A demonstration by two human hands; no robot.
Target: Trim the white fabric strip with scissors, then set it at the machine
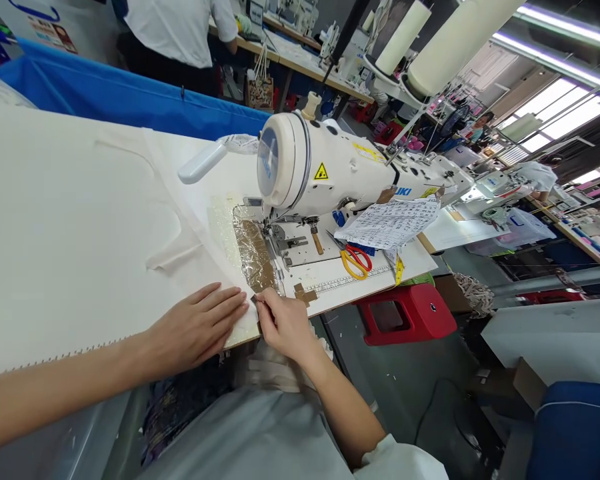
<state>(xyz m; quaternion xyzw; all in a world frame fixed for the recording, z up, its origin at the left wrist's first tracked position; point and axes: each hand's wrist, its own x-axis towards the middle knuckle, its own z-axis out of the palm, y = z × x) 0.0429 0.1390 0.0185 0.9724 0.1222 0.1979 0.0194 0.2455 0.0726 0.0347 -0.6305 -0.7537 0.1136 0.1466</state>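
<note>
My left hand (pixel 200 323) lies flat on thin white fabric (pixel 180 250) near the front edge of the sewing table, fingers stretched out together. Just to its right, my right hand (pixel 285 325) is closed in a pinch at the fabric's corner. A small dark tip (pixel 254 299) shows at its fingers; its kind is too small to tell. Beyond both hands stands a white sewing machine (pixel 340 163), its needle area beside a brown patch under clear tape (pixel 255 253). Scissors with red and orange handles (pixel 355 260) rest on the table to the right.
A printed paper sheet (pixel 393 223) hangs by the machine. Large thread cones (pixel 445 50) stand above it. A red stool (pixel 407 313) is below the table's right end. Behind the table are a blue cloth bin (pixel 130 93) and a person in a white shirt (pixel 175 30).
</note>
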